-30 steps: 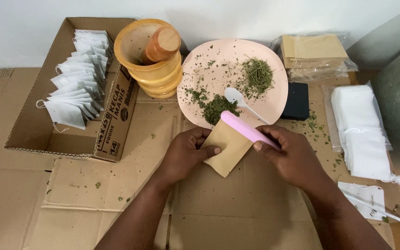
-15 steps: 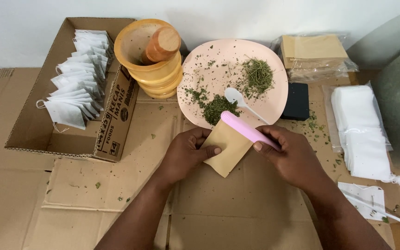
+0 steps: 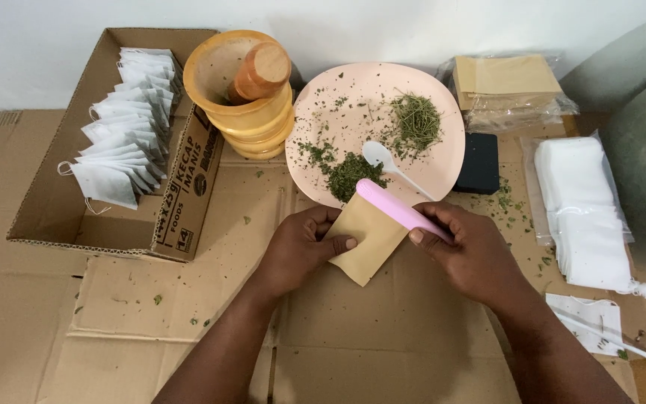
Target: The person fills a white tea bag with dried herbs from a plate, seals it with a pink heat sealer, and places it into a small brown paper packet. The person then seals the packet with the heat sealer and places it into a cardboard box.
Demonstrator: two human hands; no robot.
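My left hand (image 3: 300, 251) grips a small tan paper envelope (image 3: 364, 239) by its left edge, just in front of a pink plate (image 3: 443, 161). My right hand (image 3: 472, 254) holds a pink plastic stick-shaped tool (image 3: 394, 206) laid across the envelope's upper right edge. The plate carries two heaps of dried green herbs (image 3: 416, 120) and a white plastic spoon (image 3: 386, 164). Both hands rest over flattened cardboard.
An open cardboard box (image 3: 61, 224) at left holds several white drawstring tea bags (image 3: 125, 127). A yellow wooden mortar with pestle (image 3: 252, 86) stands behind. At right lie a pack of tan envelopes (image 3: 506, 86), a black box (image 3: 478, 164) and bagged white pouches (image 3: 581, 209).
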